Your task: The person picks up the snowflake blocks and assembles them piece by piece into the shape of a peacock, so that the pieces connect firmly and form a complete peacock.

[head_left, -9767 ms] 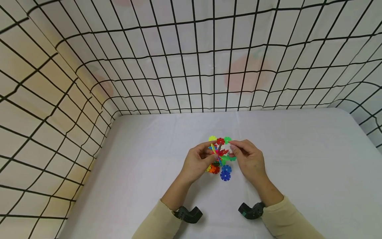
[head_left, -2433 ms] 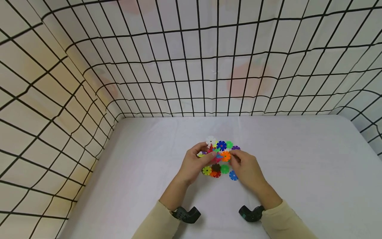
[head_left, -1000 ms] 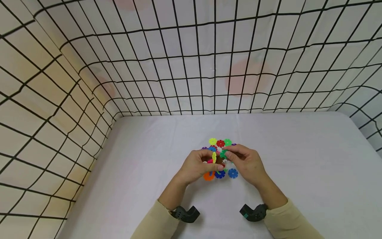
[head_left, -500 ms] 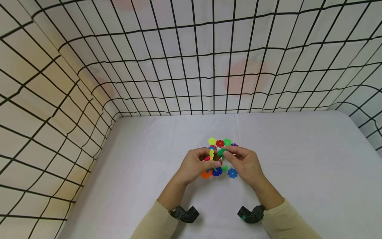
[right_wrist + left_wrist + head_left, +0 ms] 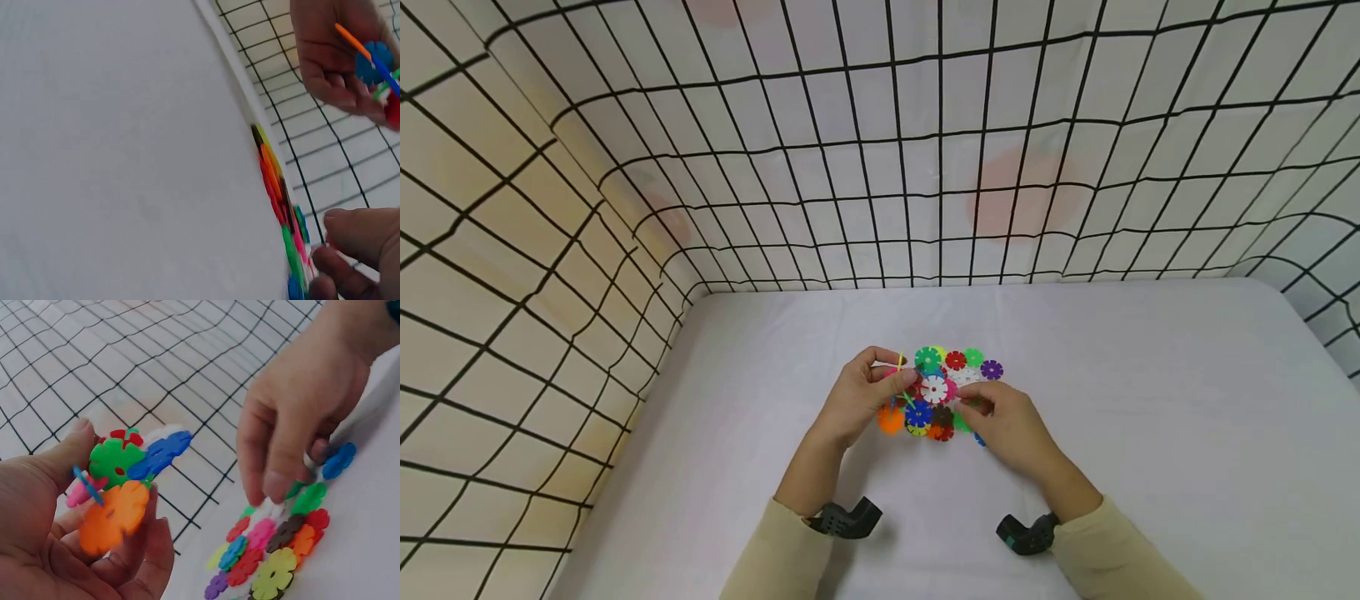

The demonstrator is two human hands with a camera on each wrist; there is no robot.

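My left hand [image 5: 868,392] grips a cluster of joined plastic snowflake discs [image 5: 918,414], raised above the table. Orange, blue, green, white and pink discs stick out of it at different angles; the left wrist view shows the orange disc [image 5: 112,519] foremost, over the palm. My right hand [image 5: 1011,421] reaches down at the loose discs [image 5: 273,573] lying flat on the table, thumb and fingers bent and slightly apart. Nothing shows between them in the right wrist view. The fingertips hide part of the loose discs, and I cannot tell whether they touch one.
Loose discs in several colours lie close together below and behind the cluster, with a purple disc [image 5: 992,369] at their right. A white cloth [image 5: 1150,417] covers the table. Black wire mesh [image 5: 940,167] stands along the back and sides.
Half a second ago my right hand pinched a green disc against the cluster; the green disc now sits on the cluster. My left hand has moved left with it, while the right has dropped to the loose discs.
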